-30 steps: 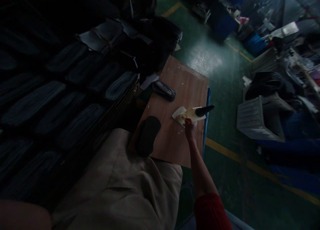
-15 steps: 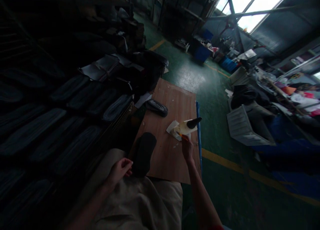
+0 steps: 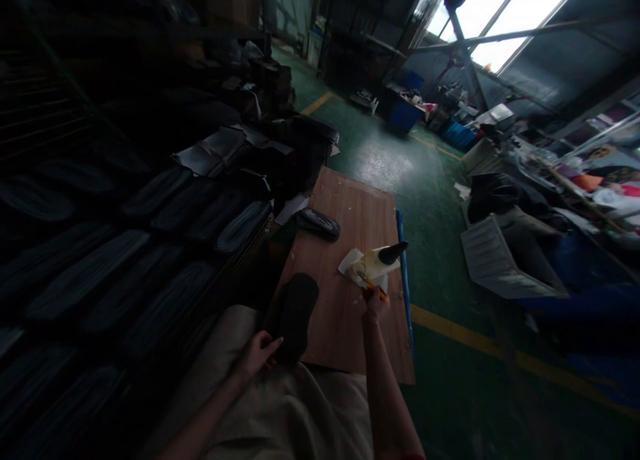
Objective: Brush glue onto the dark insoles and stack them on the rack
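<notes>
A person at a board, one hand on a sole, the other holding a brush to a bottle.

The left hand (image 3: 257,355) is curled around the near end of a black sole (image 3: 296,308), which lies on the wooden board (image 3: 345,200) close to the person's lap. The right hand (image 3: 371,301) pinches an orange brush (image 3: 374,287), its tip touching the pale bottle (image 3: 373,263) that lies tilted on a scrap of paper (image 3: 348,261) near the board's right edge. A second sole (image 3: 318,222) rests well apart at the far left of the board. Dark racks (image 3: 150,247) of soles stand to the left, and a white crate (image 3: 493,263) sits on the green floor (image 3: 390,157) to the right.
</notes>
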A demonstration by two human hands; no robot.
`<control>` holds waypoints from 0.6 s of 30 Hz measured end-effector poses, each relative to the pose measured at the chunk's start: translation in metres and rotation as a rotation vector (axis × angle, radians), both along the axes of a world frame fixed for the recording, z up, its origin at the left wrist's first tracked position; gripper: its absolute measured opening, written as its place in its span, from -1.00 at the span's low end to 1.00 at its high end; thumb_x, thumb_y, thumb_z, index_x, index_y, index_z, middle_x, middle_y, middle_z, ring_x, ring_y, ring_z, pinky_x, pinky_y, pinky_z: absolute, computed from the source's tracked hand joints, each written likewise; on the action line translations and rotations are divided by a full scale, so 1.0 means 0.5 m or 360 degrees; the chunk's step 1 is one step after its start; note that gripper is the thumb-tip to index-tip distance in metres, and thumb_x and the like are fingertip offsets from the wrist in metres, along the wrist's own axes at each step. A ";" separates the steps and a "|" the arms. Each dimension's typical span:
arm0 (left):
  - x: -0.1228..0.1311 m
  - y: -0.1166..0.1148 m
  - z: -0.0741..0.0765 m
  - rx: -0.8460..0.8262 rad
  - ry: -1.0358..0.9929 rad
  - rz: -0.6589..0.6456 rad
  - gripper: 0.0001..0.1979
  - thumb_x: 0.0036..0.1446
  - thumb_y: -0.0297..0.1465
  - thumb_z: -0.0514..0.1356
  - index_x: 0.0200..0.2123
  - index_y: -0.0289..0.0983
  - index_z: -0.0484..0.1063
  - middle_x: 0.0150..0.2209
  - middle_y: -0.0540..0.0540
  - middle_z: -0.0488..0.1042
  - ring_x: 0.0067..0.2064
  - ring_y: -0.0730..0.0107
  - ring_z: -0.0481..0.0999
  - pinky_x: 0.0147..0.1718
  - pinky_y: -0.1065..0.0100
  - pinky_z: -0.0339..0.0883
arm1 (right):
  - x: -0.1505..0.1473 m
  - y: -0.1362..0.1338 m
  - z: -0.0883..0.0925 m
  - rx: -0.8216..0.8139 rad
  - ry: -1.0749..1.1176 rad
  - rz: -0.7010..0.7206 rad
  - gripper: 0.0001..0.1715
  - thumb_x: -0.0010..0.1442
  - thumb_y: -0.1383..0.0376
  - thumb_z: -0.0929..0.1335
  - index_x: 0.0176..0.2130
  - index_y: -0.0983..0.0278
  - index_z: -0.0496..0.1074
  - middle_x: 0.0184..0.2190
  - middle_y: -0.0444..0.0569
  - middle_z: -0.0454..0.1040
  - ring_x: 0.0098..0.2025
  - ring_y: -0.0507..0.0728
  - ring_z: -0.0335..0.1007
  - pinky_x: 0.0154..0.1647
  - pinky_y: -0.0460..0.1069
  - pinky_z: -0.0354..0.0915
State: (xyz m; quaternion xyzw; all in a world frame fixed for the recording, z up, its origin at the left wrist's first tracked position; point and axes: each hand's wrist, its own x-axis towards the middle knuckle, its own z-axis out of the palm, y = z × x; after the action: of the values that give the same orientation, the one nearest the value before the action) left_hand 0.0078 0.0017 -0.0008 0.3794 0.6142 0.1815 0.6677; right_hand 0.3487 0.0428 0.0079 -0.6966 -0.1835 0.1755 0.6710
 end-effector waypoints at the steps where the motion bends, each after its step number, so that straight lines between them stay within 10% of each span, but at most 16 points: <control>1: 0.000 0.000 -0.002 0.0006 0.0014 -0.0008 -0.40 -0.36 0.16 0.27 -0.51 -0.22 0.19 -0.63 0.08 0.34 -0.67 0.41 0.40 -0.74 0.46 0.17 | -0.002 -0.011 0.003 0.0010 0.0029 -0.0043 -0.55 -0.01 -0.10 0.30 -0.38 0.22 0.26 -0.61 -0.17 0.43 -0.59 0.11 0.47 -0.62 -0.02 0.44; 7: 0.002 -0.001 -0.013 0.0073 0.0078 0.0014 -0.43 -0.38 0.09 0.34 -0.53 -0.22 0.21 -0.64 0.09 0.32 -0.69 0.45 0.35 -0.75 0.46 0.13 | -0.058 -0.085 0.038 0.0043 0.0231 -0.0139 -0.50 -0.09 -0.05 0.43 -0.31 0.25 0.32 -0.52 -0.15 0.50 -0.53 0.13 0.52 -0.51 0.02 0.52; 18: -0.003 0.004 0.018 0.0120 -0.0117 0.0191 -0.58 -0.26 -0.12 0.37 -0.49 -0.28 0.31 -0.59 0.05 0.39 -0.64 0.49 0.39 -0.69 0.48 0.21 | -0.229 -0.091 0.158 -0.0209 -0.0318 0.0896 -0.74 0.15 0.21 0.34 -0.15 0.20 0.49 -0.31 -0.05 0.53 -0.35 0.10 0.51 -0.35 0.00 0.47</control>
State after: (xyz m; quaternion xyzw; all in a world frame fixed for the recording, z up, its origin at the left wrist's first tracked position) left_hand 0.0062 0.0039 0.0083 0.3599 0.6037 0.2581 0.6629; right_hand 0.2341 -0.0027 0.0867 -0.6741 -0.4228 0.2966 0.5280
